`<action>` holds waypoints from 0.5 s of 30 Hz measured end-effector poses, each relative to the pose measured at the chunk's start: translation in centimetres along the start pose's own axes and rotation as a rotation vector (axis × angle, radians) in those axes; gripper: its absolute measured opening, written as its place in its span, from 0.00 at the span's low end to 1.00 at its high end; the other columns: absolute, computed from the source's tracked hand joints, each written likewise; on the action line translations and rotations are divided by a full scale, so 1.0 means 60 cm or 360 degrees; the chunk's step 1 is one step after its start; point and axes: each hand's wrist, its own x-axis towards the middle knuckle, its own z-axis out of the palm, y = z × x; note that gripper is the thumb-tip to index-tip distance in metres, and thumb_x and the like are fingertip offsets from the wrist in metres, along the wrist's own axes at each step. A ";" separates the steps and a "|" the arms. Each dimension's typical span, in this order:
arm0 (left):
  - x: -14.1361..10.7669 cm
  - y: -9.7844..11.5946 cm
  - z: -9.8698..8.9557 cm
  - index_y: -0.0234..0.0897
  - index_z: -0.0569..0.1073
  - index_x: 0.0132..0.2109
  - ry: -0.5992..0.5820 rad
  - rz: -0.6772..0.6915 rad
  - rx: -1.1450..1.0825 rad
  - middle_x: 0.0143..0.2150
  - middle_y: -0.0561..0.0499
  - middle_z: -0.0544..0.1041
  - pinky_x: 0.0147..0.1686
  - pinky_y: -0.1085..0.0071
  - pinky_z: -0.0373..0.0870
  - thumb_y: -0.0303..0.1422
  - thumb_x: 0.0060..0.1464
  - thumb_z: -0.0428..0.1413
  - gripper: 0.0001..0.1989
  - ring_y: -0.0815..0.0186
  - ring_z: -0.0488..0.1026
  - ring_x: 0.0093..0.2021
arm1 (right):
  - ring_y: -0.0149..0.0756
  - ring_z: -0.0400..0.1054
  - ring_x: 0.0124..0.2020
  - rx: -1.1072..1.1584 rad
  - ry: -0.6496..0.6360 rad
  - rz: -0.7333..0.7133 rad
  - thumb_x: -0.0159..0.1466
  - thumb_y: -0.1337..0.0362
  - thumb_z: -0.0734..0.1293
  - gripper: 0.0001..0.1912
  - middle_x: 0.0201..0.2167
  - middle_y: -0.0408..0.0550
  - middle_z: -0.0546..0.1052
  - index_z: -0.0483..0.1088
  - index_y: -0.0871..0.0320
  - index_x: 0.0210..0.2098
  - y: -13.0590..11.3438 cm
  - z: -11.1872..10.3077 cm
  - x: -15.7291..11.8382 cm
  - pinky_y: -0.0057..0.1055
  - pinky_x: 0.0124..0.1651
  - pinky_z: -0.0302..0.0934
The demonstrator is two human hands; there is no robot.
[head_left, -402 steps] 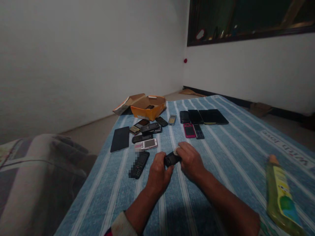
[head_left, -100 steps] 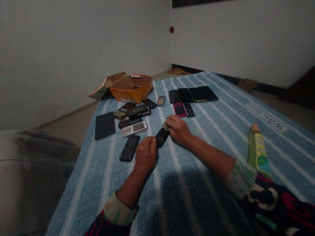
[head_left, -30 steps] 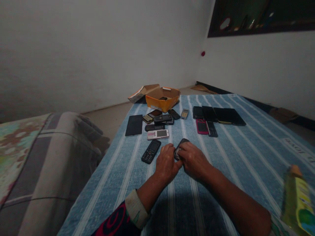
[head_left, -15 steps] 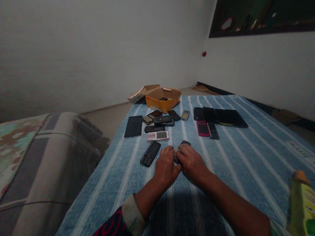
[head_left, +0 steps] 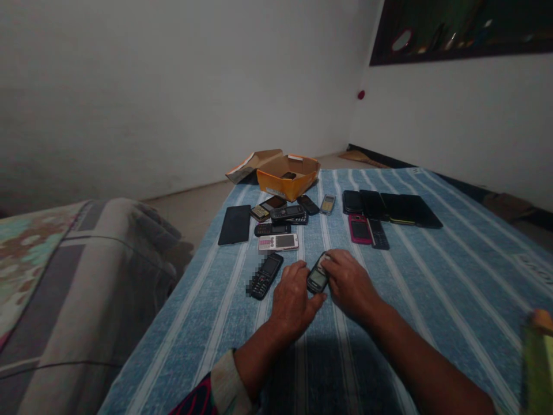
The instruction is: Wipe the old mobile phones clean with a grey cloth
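A dark-framed mobile phone with a grey screen lies tilted between my hands, close to the cloth. My left hand grips its left side, the thumb at the near end. On the other side my right hand is closed on its right edge, with fingertips over the upper part. Just left of my left hand lies a black keypad phone, its corner blurred by pixels. Beyond it rest a white and pink phone and a black keypad phone.
An open orange cardboard box stands at the far end. Near it lie several more phones and a black tablet. At right, dark flat devices sit behind a pink phone. A green-yellow object stands near right.
My right hand has shifted right along the phone, uncovering its screen. My left hand has stayed nearly in place. The view has moved slightly.
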 end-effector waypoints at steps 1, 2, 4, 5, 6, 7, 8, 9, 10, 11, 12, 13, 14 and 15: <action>0.000 0.000 0.000 0.36 0.70 0.45 -0.0006 -0.0008 -0.0002 0.53 0.41 0.73 0.54 0.52 0.69 0.33 0.46 0.64 0.18 0.49 0.69 0.54 | 0.43 0.61 0.46 -0.0011 0.0044 0.0033 0.60 0.78 0.59 0.13 0.41 0.54 0.72 0.72 0.59 0.36 0.005 0.001 0.001 0.38 0.47 0.61; 0.000 -0.001 0.000 0.36 0.70 0.45 -0.0006 -0.0010 -0.0003 0.54 0.41 0.73 0.54 0.51 0.69 0.33 0.46 0.64 0.19 0.49 0.69 0.54 | 0.43 0.62 0.45 -0.0019 0.0084 0.0055 0.60 0.78 0.59 0.13 0.40 0.54 0.72 0.72 0.59 0.36 0.009 0.002 0.000 0.38 0.47 0.61; -0.001 -0.003 0.003 0.36 0.70 0.45 0.0011 0.0001 -0.0005 0.54 0.41 0.73 0.54 0.51 0.69 0.33 0.46 0.64 0.18 0.50 0.69 0.54 | 0.43 0.62 0.44 -0.0030 0.0151 0.0062 0.61 0.78 0.59 0.13 0.40 0.54 0.71 0.72 0.59 0.36 0.011 0.005 -0.002 0.38 0.46 0.62; -0.002 -0.005 0.004 0.36 0.70 0.45 0.0024 0.0013 -0.0005 0.54 0.41 0.73 0.54 0.52 0.69 0.33 0.46 0.63 0.18 0.50 0.69 0.55 | 0.43 0.62 0.43 -0.0034 0.0173 0.0043 0.61 0.78 0.58 0.13 0.40 0.54 0.71 0.72 0.59 0.36 0.009 0.006 -0.004 0.38 0.46 0.62; -0.003 -0.007 0.006 0.36 0.70 0.45 0.0037 0.0024 -0.0002 0.54 0.40 0.73 0.54 0.52 0.69 0.33 0.46 0.63 0.19 0.50 0.69 0.55 | 0.43 0.62 0.43 -0.0034 0.0181 0.0011 0.61 0.78 0.58 0.13 0.40 0.54 0.71 0.72 0.59 0.36 0.005 0.006 -0.006 0.38 0.46 0.62; -0.003 -0.008 0.007 0.35 0.70 0.46 0.0050 0.0033 0.0001 0.54 0.39 0.73 0.54 0.52 0.70 0.33 0.46 0.63 0.19 0.50 0.69 0.55 | 0.43 0.62 0.44 -0.0029 0.0178 -0.0029 0.62 0.78 0.58 0.13 0.40 0.55 0.71 0.72 0.59 0.36 -0.001 0.007 -0.008 0.38 0.46 0.62; -0.004 -0.009 0.008 0.34 0.70 0.46 0.0061 0.0041 0.0004 0.54 0.39 0.73 0.54 0.52 0.70 0.33 0.47 0.62 0.19 0.49 0.69 0.54 | 0.43 0.62 0.44 -0.0017 0.0165 -0.0072 0.62 0.77 0.58 0.13 0.40 0.55 0.71 0.72 0.59 0.36 -0.008 0.008 -0.010 0.38 0.46 0.62; -0.004 -0.010 0.008 0.33 0.70 0.46 0.0068 0.0047 0.0007 0.54 0.38 0.73 0.53 0.52 0.70 0.33 0.47 0.62 0.18 0.50 0.70 0.54 | 0.43 0.62 0.44 0.0001 0.0140 -0.0114 0.63 0.77 0.58 0.13 0.40 0.54 0.71 0.72 0.59 0.37 -0.015 0.008 -0.011 0.38 0.46 0.62; -0.004 -0.011 0.008 0.33 0.70 0.46 0.0070 0.0055 0.0010 0.53 0.38 0.73 0.53 0.52 0.70 0.32 0.47 0.62 0.18 0.50 0.70 0.53 | 0.43 0.62 0.45 0.0023 0.0108 -0.0155 0.63 0.77 0.58 0.12 0.40 0.54 0.71 0.71 0.60 0.38 -0.022 0.009 -0.012 0.38 0.47 0.62; -0.004 -0.010 0.008 0.32 0.70 0.46 0.0072 0.0062 0.0011 0.53 0.38 0.73 0.53 0.52 0.70 0.32 0.47 0.61 0.18 0.50 0.70 0.53 | 0.43 0.62 0.45 0.0045 0.0077 -0.0190 0.64 0.76 0.59 0.12 0.40 0.54 0.72 0.71 0.60 0.38 -0.027 0.009 -0.013 0.38 0.47 0.62; -0.004 -0.010 0.008 0.32 0.70 0.46 0.0075 0.0069 0.0013 0.52 0.38 0.74 0.53 0.53 0.70 0.32 0.47 0.61 0.17 0.50 0.70 0.52 | 0.42 0.62 0.44 0.0064 0.0052 -0.0219 0.64 0.76 0.59 0.11 0.40 0.54 0.72 0.71 0.60 0.39 -0.031 0.010 -0.013 0.38 0.47 0.62; -0.004 -0.009 0.007 0.32 0.71 0.45 0.0080 0.0076 0.0013 0.52 0.38 0.74 0.53 0.53 0.70 0.31 0.47 0.60 0.17 0.51 0.71 0.52 | 0.42 0.62 0.44 0.0077 0.0035 -0.0238 0.64 0.76 0.59 0.11 0.40 0.54 0.72 0.71 0.60 0.40 -0.034 0.010 -0.012 0.38 0.47 0.62; -0.003 -0.008 0.007 0.33 0.71 0.45 0.0088 0.0080 0.0012 0.51 0.38 0.74 0.53 0.53 0.70 0.31 0.47 0.60 0.16 0.51 0.71 0.52 | 0.42 0.63 0.44 0.0081 0.0026 -0.0247 0.64 0.75 0.60 0.11 0.40 0.53 0.72 0.71 0.60 0.40 -0.034 0.011 -0.010 0.38 0.47 0.62; -0.003 -0.008 0.007 0.34 0.71 0.44 0.0099 0.0081 0.0010 0.51 0.39 0.74 0.53 0.53 0.71 0.30 0.47 0.60 0.15 0.51 0.71 0.52 | 0.42 0.63 0.44 0.0075 0.0025 -0.0241 0.64 0.76 0.60 0.11 0.40 0.53 0.72 0.71 0.59 0.40 -0.033 0.011 -0.009 0.39 0.47 0.61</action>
